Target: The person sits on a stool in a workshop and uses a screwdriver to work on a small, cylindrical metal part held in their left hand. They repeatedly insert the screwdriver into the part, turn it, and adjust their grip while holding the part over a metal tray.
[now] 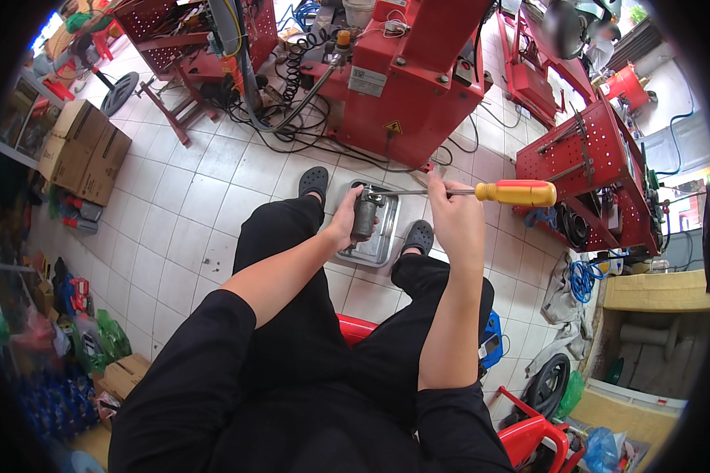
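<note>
- Seated on a red stool point(359, 327) in a tiled workshop, knees apart over a shallow metal tray point(383, 236) on the floor.
- Left hand point(345, 221) wrapped around a short dark metal cylinder point(364, 217), held upright just above the tray, between the two black clogs point(314, 181).
- Right hand point(455, 214) closed on the shaft end of a screwdriver point(450, 191), yellow-and-orange handle sticking out to the right, steel tip laid level across the cylinder's top.
- Probably heavy for its size and rigid, that cylinder; possibly greasy too, so likely to slip or twist in the palm.
- Best gripped full-fist round the middle of the body, as now, thumb clear of the tip.
- Screwdriver stiff and light; firmer control likely on the ribbed handle than on the bare shaft.
- Behind: a red machine point(410, 87) with a tangle of cables point(292, 118); cardboard boxes point(83, 150) at left.
</note>
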`<state>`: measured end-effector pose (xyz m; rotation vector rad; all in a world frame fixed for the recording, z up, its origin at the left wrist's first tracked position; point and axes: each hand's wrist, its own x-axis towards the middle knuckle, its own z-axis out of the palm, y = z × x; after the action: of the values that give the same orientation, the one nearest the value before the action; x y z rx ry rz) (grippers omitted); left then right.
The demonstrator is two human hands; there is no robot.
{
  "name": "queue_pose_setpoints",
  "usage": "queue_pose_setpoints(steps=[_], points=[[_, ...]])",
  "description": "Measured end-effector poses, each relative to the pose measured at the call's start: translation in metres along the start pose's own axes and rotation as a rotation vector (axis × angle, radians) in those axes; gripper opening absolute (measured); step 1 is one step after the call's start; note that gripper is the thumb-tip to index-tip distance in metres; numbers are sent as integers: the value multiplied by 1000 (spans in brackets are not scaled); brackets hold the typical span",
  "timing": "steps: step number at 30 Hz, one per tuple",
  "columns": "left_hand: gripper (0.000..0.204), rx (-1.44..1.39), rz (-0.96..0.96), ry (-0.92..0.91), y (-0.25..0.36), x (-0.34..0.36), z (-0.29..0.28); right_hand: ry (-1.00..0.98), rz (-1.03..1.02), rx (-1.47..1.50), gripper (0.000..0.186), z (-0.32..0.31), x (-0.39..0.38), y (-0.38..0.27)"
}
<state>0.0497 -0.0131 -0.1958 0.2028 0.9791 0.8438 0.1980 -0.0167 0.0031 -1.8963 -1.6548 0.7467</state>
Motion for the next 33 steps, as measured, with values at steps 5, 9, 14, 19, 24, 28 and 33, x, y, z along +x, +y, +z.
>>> queue_pose_setpoints(steps=[5, 9, 14, 19, 24, 28, 33], points=[[53, -19, -4, 24, -1, 2, -1, -124, -53, 140, 29, -5, 1, 7], [55, -4, -2, 27, 0, 1, 0, -61, -139, 210, 26, -2, 3, 10], [55, 10, -10, 15, -1, 1, 1, -8, -87, 306, 28, -2, -1, -3], [55, 12, -3, 15, 0, -2, 0, 123, -86, 42, 40, -3, -7, -18], [55, 5, -4, 7, 1, -1, 0, 101, -70, -128, 40, -5, -2, -6], [53, -11, -9, 14, 0, -1, 1, -63, -67, 106, 32, -9, -2, 5], [53, -15, 6, 8, 1, 0, 1, -58, -133, 212, 32, -9, -1, 12]])
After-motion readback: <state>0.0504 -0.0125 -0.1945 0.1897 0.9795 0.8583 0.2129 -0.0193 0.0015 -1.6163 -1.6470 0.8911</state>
